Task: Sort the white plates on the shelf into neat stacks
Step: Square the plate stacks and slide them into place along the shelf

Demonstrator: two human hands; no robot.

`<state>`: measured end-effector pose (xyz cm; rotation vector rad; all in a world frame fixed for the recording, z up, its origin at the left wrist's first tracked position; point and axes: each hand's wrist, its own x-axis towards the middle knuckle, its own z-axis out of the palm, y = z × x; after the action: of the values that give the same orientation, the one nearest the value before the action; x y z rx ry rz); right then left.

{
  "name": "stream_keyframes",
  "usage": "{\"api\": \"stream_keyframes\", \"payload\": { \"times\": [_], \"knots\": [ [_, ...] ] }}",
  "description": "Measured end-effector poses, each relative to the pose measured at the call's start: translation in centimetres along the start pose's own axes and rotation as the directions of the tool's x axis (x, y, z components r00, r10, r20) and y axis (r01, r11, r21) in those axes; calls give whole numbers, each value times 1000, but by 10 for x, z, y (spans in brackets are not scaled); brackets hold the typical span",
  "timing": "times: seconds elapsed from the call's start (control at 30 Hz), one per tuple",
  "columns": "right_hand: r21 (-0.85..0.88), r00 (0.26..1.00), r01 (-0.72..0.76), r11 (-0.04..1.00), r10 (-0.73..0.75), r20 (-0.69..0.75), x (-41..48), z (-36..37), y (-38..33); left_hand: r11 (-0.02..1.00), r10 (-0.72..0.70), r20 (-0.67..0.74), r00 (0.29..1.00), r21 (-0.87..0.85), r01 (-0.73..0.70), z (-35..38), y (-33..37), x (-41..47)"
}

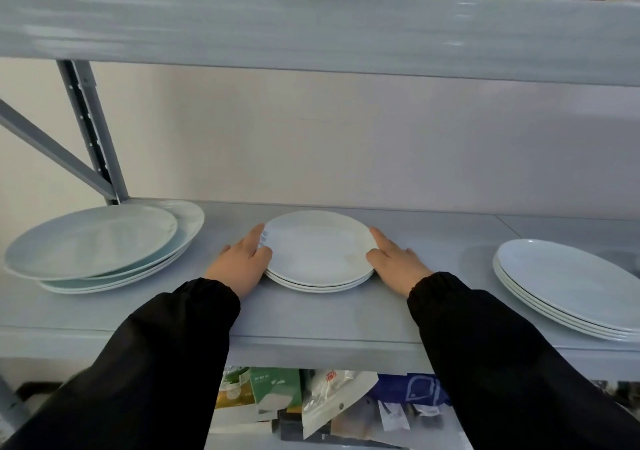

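A small stack of three white plates (318, 248) sits in the middle of the grey shelf (311, 318). My left hand (242, 262) presses against the stack's left rim and my right hand (394, 262) against its right rim, fingers stretched along the edges. At the left lies an uneven pile of larger plates (97, 241), the top one shifted forward and left of those below. A neat stack of large plates (568, 286) rests at the right, partly cut off by the frame edge.
The upper shelf board (311, 30) hangs low overhead. A grey upright post with a diagonal brace (93, 130) stands at the back left. Bags and boxes (311, 397) fill the shelf below. Bare shelf surface lies between the stacks.
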<state>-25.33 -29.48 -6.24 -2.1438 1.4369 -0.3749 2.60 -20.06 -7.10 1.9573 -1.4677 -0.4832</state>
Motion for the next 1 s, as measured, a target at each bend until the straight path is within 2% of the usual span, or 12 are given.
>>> {"api": "stream_keyframes", "payload": {
  "times": [0.13,0.43,0.8,1.0],
  "knots": [
    [10,1000,4,1000,-4,31,-1,-3,-1,997,5,3,1000,72,-6,0,8,-5],
    [-97,1000,-3,995,3,8,-36,-18,11,978,42,125,991,199,-67,7,9,-7],
    [-126,1000,-29,992,27,-14,-85,-45,38,951,101,186,977,269,-150,39,41,-17],
    [-65,995,-78,995,74,-60,-90,-48,57,943,141,198,970,270,-192,48,54,-22]
  ]
}}
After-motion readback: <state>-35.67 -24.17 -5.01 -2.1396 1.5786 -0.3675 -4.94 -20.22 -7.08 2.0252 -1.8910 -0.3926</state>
